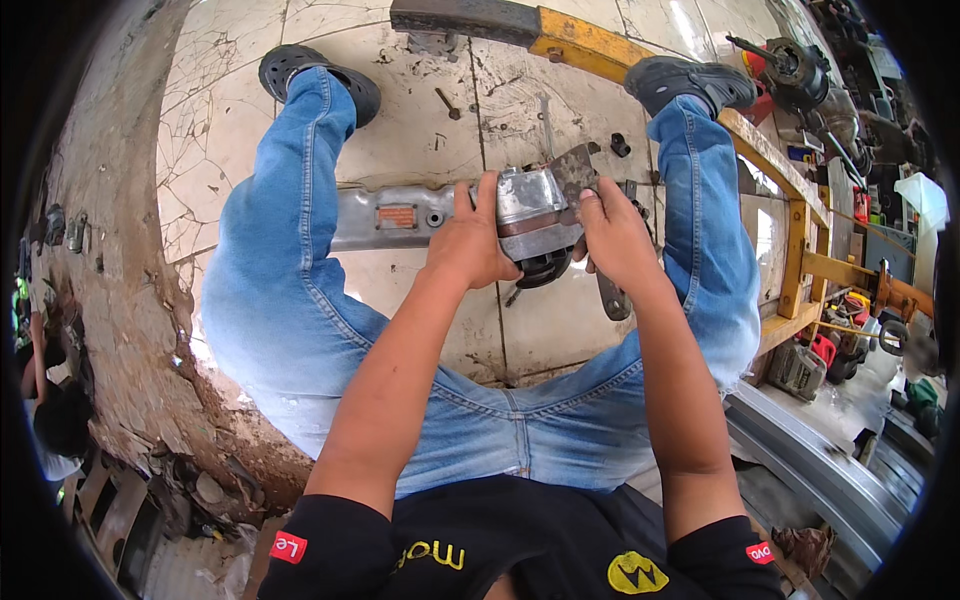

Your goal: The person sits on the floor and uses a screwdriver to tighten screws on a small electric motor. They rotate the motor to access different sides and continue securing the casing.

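On a cracked, stained tile floor, a person in blue jeans and a black shirt worked with both bare hands between spread knees. A yellow metal frame crossed the far side of the floor and ran down past the right leg. A long gray metal cover with an orange label lay from the left shin toward the middle of the workspace, and at its right end sat a rounded metal unit, with a black round part at its near end; whether the unit rested on the cover could not be told. The left hand had hold of the unit's left side, its fingers and thumb spread wide, two fingers pointing away and the thumb near the black part. The right hand was at the opposite side, fingers bent and half closed against a dark metal bracket; with some fingertips hidden, whether they gripped it could not be told. Beyond the unit lay a slim wrench, a dark bolt and a small black part.
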A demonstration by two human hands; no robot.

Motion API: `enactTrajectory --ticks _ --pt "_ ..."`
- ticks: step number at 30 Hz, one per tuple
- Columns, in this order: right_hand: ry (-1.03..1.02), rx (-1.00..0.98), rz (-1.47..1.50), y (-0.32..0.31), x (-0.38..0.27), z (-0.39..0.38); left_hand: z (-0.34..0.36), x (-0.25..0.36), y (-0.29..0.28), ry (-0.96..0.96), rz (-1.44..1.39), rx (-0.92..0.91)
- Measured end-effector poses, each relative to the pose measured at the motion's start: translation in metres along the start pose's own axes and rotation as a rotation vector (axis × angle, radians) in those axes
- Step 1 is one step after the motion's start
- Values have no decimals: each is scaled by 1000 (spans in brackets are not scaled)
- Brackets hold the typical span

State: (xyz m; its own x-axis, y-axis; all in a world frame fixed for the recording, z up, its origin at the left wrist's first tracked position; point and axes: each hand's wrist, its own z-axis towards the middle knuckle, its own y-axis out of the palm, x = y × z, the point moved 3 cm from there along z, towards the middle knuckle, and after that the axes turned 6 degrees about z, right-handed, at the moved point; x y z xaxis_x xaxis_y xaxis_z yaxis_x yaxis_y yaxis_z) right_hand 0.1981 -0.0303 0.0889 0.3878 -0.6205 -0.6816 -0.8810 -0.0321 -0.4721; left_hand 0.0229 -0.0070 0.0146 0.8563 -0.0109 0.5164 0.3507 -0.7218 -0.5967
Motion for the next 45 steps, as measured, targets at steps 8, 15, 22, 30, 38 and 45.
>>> enactTrajectory --ticks 8,15,22,30,38,45 --pt "-28 92 200 15 17 -6 4 -1 4 22 8 35" --pt "-239 157 -78 26 27 8 5 -3 6 57 -11 85" --pt "-209 188 -50 32 22 0 5 0 1 42 -1 7" --pt "-334 157 -92 34 22 1 6 0 1 48 -16 22" --pt "-267 137 -115 31 21 -3 6 -1 2 44 -25 25" --pt "-302 132 -75 35 26 -2 9 -3 5 37 -30 26"
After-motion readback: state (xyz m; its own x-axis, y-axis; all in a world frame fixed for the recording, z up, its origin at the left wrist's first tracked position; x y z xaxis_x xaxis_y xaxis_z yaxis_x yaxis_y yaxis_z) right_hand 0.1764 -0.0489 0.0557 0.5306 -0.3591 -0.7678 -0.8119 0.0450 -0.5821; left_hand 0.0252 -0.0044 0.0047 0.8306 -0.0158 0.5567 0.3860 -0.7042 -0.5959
